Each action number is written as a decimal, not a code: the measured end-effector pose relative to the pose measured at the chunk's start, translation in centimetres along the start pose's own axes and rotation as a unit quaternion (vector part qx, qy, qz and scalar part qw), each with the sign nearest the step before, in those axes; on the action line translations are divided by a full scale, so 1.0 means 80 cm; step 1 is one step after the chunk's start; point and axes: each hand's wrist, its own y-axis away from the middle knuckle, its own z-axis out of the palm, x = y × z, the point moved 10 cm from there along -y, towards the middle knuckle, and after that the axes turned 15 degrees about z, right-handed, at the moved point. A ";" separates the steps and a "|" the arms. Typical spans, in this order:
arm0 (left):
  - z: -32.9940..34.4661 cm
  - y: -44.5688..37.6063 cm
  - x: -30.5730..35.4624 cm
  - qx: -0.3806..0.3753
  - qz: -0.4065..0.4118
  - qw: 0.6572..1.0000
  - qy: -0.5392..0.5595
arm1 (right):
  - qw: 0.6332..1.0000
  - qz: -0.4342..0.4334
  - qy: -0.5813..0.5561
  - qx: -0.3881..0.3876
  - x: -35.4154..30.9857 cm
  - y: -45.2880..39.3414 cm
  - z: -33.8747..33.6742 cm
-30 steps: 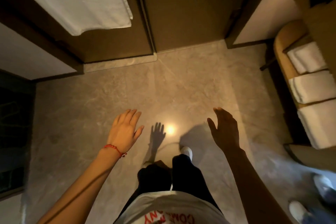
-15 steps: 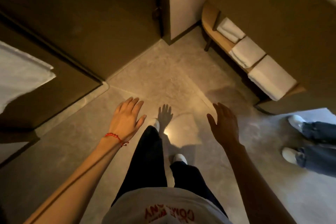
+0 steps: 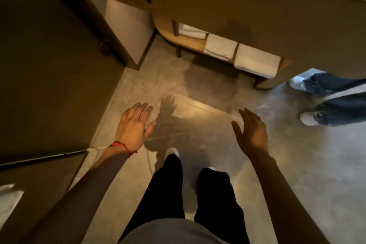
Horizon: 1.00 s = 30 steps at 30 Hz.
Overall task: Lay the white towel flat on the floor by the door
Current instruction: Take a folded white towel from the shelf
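while both arms reach forward over the grey floor (image 3: 297, 164), the left hand (image 3: 134, 125) is held flat with its fingers spread loosely and nothing in it, a red string bracelet (image 3: 121, 145) around its wrist. the right hand (image 3: 251, 132) is likewise open, thumb apart from the fingers, empty, turned partly on edge and in shadow. the 2 hands hang above the floor, well apart, with the person's black trouser legs (image 3: 172, 190) and white shoe tips (image 3: 172, 151) below and between them. at the far edge of the floor a low wooden shelf (image 3: 190, 44) under a brown cabinet carries 3 folded white towels (image 3: 256, 61) in a row, the nearest to the shelf's right end being the largest; which of them is the task's towel i cannot tell. none lies on the floor. a dark brown door (image 3: 49, 65) fills the left side, its foot meeting the floor's left edge. at the floor's right edge stand another person's blue jeans and white shoes (image 3: 309, 118).
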 end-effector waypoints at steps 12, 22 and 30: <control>0.052 -0.195 0.011 0.027 0.065 0.998 0.003 | 0.998 0.001 -0.035 0.054 0.034 -0.134 0.045; 0.203 -0.392 -0.023 0.097 0.089 0.991 0.013 | 0.997 0.034 -0.046 0.049 0.081 -0.329 0.179; 0.284 -0.543 -0.077 0.182 0.088 0.978 0.045 | 0.987 0.018 -0.118 0.104 0.087 -0.460 0.265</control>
